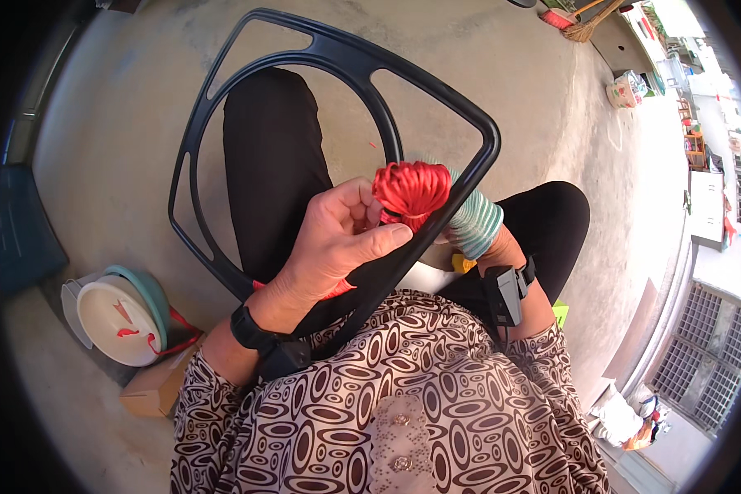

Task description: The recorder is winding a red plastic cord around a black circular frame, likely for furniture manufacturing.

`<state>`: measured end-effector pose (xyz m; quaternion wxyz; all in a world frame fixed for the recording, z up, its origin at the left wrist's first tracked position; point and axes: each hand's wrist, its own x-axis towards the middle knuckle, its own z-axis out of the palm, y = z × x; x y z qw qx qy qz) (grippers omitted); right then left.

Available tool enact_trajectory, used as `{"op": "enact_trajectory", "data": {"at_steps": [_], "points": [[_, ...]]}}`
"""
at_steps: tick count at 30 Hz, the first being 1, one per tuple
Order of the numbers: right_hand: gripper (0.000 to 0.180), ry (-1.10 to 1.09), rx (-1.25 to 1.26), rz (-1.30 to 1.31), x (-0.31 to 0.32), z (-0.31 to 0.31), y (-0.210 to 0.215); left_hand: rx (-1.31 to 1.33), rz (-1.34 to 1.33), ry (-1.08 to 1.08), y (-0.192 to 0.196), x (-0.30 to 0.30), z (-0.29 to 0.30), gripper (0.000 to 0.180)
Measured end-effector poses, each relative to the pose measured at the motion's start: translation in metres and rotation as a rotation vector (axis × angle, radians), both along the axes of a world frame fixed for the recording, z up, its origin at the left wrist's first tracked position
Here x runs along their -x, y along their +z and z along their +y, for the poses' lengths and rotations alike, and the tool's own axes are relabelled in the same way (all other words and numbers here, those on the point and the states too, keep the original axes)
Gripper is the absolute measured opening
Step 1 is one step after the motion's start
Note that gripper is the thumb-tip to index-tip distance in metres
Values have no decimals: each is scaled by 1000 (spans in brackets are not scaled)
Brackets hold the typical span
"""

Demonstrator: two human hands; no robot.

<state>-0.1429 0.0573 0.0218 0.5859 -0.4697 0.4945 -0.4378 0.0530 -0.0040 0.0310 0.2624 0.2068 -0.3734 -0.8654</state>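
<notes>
A large black plastic frame [321, 53], rounded-square with a ring inside, leans across my lap. My left hand [329, 247] grips its near right bar with thumb on top, fingers touching a bundle of red cord [412, 191] at the bar. My right hand [482, 239] sits behind the same bar, mostly hidden, under a green-and-white striped roll [473, 218]; I cannot tell what it grasps. Both wrists wear black bands with small devices.
A white lidded container with a teal rim [119, 317] and red cord sits on the concrete floor at my left, beside a cardboard box [152, 387]. A yellow piece [463, 263] lies on my lap. A broom [589, 25] and painted pot [626, 89] stand far right.
</notes>
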Motion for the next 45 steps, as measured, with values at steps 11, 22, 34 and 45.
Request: {"op": "enact_trajectory", "data": {"at_steps": [11,22,34,45], "points": [[64,-177,-125,-226,6,-31,16,44,-121,-3,-4,2,-2,22],[54,-23,161,-78,-8,-33,-19,-175,-296,61,-7,5,-4,33],[36,-758,-41,-964,58,-12,12,-446,-155,-79,-3,-4,-7,34],[41,-513,-48,-778,29,76,22,-365,-95,-33,-8,-6,-8,14]]}}
